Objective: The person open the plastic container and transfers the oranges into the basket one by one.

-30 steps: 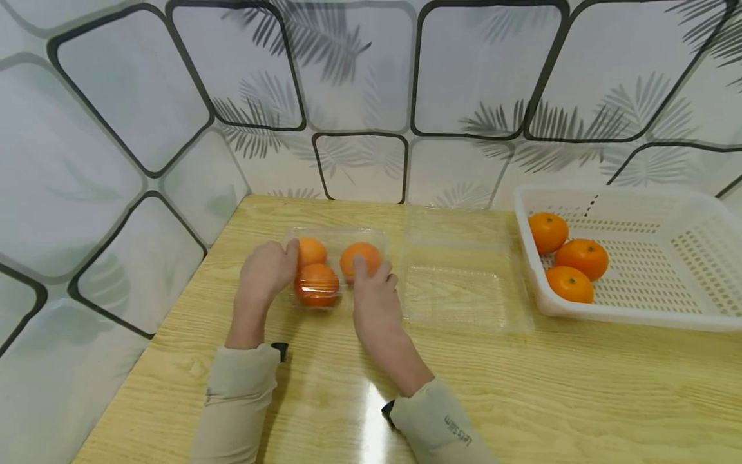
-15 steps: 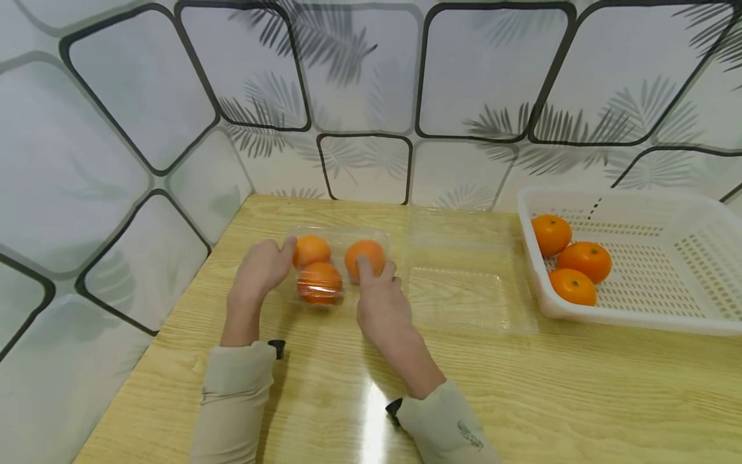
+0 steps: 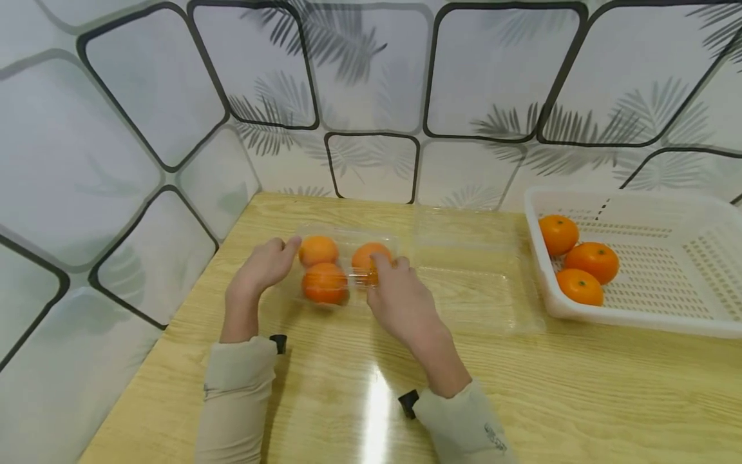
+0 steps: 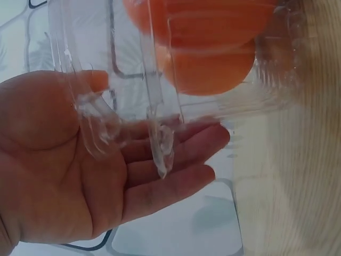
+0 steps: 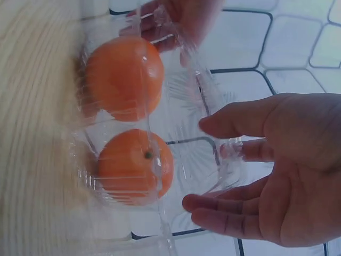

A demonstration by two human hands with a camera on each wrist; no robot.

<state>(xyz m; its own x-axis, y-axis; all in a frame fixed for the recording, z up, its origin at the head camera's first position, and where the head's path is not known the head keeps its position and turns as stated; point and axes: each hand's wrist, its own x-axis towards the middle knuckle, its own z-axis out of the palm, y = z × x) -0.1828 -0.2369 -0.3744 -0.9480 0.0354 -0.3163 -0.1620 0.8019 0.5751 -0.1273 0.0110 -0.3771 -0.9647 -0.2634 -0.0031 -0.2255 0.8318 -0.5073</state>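
Between the hands [image 3: 263,265] [image 3: 404,301], clear ribbed plastic box [image 3: 346,253], three oranges [image 3: 324,283] inside.

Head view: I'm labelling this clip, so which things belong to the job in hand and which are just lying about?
Seemingly in use:
left hand
right hand
clear container between them
its three oranges

Apparently lying about:
second clear container
white basket
three basket oranges

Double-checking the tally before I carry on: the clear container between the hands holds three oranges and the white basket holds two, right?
Not two: in the head view, the white basket holds three oranges. The clear container does hold three.
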